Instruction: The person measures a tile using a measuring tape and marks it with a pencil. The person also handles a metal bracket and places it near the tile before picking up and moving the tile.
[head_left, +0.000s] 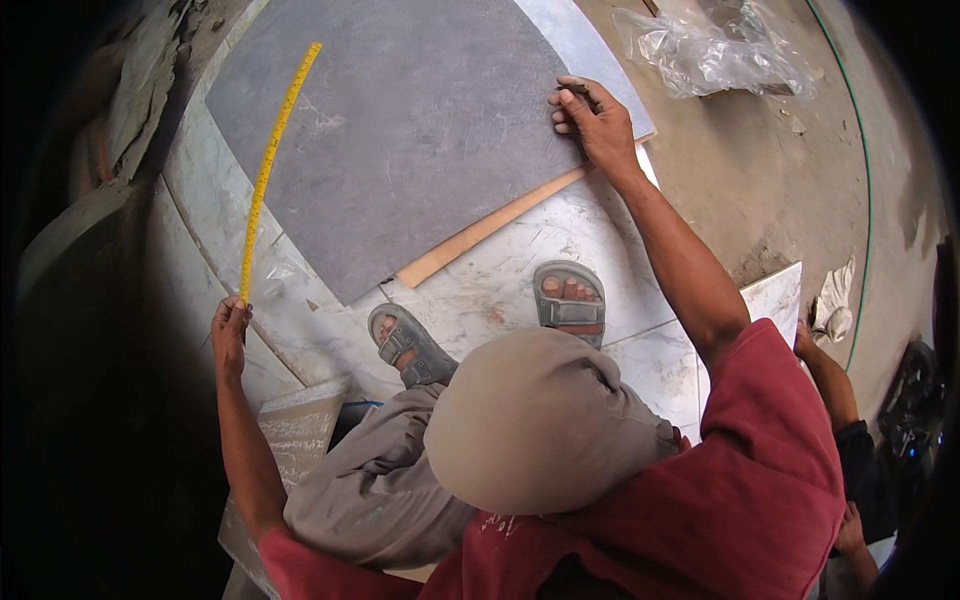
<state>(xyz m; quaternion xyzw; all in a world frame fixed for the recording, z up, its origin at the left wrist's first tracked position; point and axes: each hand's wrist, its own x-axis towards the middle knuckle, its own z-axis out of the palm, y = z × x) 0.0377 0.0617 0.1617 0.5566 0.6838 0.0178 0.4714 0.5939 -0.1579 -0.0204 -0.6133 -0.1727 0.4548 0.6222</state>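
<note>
My left hand (232, 325) is closed on the near end of a yellow measuring tape strip (265, 172). The strip stretches away from it, bowing slightly, with its far end over a large grey tile (400, 130). My right hand (592, 112) is at the tile's right edge, thumb and fingers pinching a short dark object (573, 89) whose kind I cannot make out. A narrow orange-brown strip (490, 228) runs along the near right edge of the tile. Beneath lie white marbled tiles (560, 225).
My sandalled feet rest on the white tiles. Crumpled clear plastic (715, 55) lies at the far right, near a green hose (862, 170). Another person's arm (830, 382) shows at right beside a white tile piece (775, 305). A dusty board (300, 430) is beside my left leg.
</note>
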